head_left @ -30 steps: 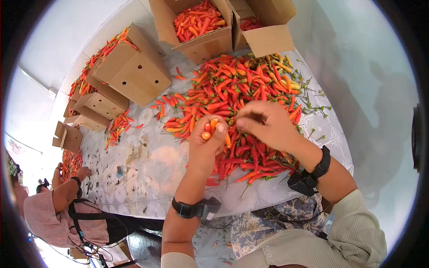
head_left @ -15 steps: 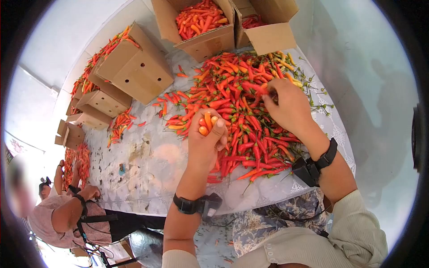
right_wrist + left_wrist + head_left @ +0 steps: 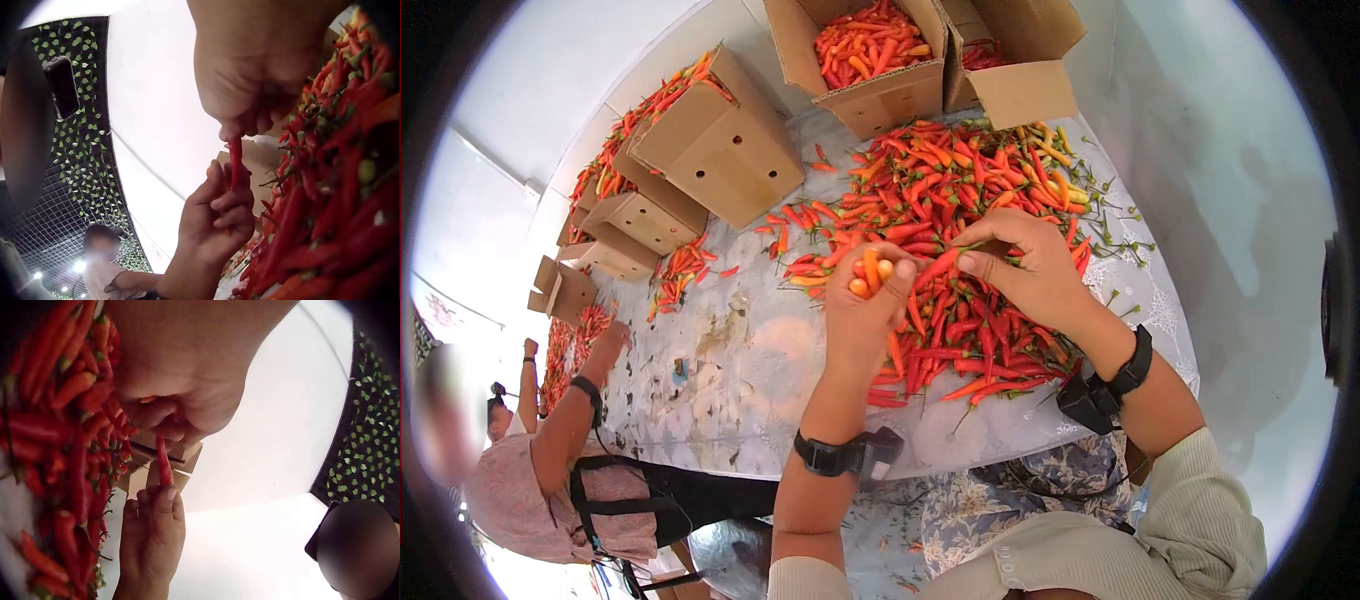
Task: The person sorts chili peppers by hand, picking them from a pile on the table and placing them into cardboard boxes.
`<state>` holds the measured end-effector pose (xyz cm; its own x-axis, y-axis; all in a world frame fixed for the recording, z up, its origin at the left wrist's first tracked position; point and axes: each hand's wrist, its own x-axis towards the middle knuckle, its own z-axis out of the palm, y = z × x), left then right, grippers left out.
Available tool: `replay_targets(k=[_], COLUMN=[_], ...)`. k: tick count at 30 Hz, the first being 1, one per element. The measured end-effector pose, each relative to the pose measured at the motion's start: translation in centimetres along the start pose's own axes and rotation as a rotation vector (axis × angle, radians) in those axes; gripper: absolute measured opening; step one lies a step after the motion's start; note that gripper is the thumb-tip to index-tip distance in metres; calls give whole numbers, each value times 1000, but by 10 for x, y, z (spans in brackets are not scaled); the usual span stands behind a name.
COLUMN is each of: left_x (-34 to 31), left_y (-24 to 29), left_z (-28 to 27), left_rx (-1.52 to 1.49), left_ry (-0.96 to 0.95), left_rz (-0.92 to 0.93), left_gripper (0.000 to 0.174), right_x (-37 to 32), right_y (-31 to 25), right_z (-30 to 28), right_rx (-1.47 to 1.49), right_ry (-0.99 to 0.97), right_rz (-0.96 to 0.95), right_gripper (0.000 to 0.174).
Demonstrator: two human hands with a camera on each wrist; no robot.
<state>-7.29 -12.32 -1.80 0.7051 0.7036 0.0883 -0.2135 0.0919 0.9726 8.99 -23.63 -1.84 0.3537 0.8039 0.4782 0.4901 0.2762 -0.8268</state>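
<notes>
1 red pepper (image 3: pixel 937 269) was held over the pepper pile (image 3: pixel 970 165) on the desk (image 3: pixel 745 405), one end clamped by fingers of R. hand (image 3: pixel 1035 268), the other touched by fingers of L. hand (image 3: pixel 858 320), which were curled round several orange peppers (image 3: pixel 872 268). Cardboard boxes (image 3: pixel 715 145) w/ peppers were positioned behind.

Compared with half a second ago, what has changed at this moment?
The right hand has come back from over the chili pile toward the left hand, and a red chili now spans between their fingers. The neighbour's near arm reaches farther across. The left hand's clutched chilies and the cardboard boxes stay as they were.
</notes>
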Motion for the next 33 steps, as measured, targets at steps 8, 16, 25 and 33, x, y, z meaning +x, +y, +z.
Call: replay_targets(k=[8, 16, 25, 33], left_x=[-3, -5, -3, -4], left_y=[-10, -7, -9, -10], left_z=[5, 8, 6, 4], left_rx=[319, 344, 167, -52], left_ry=[-94, -71, -56, -39], left_rz=[54, 34, -102, -137], left_gripper=[26, 24, 23, 22], right_x=[-3, 1, -2, -1], right_y=[-1, 7, 3, 12], right_z=[6, 2, 2, -1], right_rx=[119, 388, 826, 396], right_ry=[31, -32, 102, 78], right_rz=[59, 249, 502, 143], right_gripper=[17, 20, 14, 15])
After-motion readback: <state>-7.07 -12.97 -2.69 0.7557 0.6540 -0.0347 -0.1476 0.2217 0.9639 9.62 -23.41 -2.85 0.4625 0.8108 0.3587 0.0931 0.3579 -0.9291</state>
